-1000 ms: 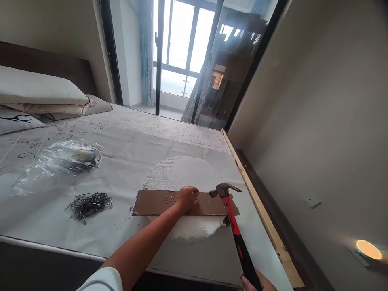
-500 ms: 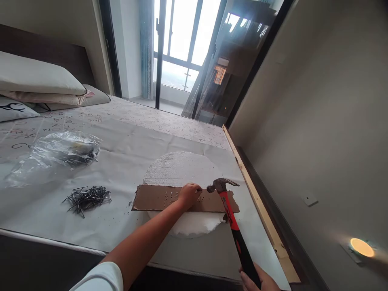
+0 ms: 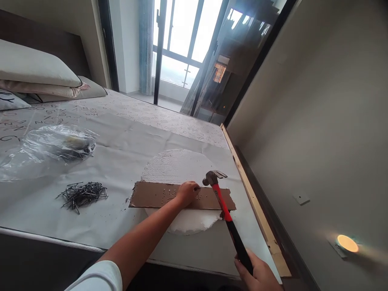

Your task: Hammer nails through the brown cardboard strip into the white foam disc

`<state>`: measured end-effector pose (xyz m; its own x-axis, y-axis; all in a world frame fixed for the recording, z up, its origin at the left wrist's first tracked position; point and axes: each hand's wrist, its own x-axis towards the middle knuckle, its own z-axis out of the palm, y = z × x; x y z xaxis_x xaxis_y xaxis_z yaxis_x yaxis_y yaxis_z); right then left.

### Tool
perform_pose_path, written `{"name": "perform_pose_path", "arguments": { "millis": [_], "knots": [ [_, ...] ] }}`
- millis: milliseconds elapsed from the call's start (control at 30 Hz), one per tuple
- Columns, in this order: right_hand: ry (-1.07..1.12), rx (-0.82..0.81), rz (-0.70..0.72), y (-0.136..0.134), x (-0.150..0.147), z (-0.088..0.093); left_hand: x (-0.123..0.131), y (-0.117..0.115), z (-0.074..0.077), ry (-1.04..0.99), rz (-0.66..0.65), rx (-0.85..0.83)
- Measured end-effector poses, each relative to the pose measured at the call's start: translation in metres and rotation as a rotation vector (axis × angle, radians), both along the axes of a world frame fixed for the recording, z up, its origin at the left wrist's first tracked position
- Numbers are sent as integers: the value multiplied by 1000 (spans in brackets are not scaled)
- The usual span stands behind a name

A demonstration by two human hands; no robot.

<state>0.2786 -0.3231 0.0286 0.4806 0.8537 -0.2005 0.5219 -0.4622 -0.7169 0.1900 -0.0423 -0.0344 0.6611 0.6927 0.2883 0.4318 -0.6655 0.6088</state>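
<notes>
A brown board (image 3: pixel 145 195), dotted with nail heads or small holes, lies across a round white foam disc (image 3: pixel 169 166). My left hand (image 3: pixel 187 194) rests on the board with its fingertips pinched on what looks like a thin nail (image 3: pixel 198 188), mostly covered by the fingers. In my right hand (image 3: pixel 257 270) is the lower handle of a claw hammer (image 3: pixel 224 206) with a red and black grip. The hammer's head hovers just right of the left fingertips, its striking face turned toward them. To the left lies a pile of dark nails (image 3: pixel 83 195).
A clear plastic bag (image 3: pixel 57 143) with dark nails inside lies behind the pile. Pale sheeting (image 3: pixel 121 161) covers the mattress here. A wooden strip (image 3: pixel 251 190) runs along the right edge by the wall, and pillows (image 3: pixel 36 64) are stacked at the far left.
The hammer head has shifted slightly left and closer to my left fingertips, and my right hand has come up a little. My left hand keeps its pinch on the board. The whole view has shifted slightly.
</notes>
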Motion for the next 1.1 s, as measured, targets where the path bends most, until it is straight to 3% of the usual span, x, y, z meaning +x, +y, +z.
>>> {"name": "perform_pose_path", "arguments": {
  "millis": [633,1100],
  "knots": [
    [14,20,16,5,-13,4,-2,2,6,67,23,-41],
    [36,10,80,6,-11,-11,-3,0,9,227,12,31]
  ]
}}
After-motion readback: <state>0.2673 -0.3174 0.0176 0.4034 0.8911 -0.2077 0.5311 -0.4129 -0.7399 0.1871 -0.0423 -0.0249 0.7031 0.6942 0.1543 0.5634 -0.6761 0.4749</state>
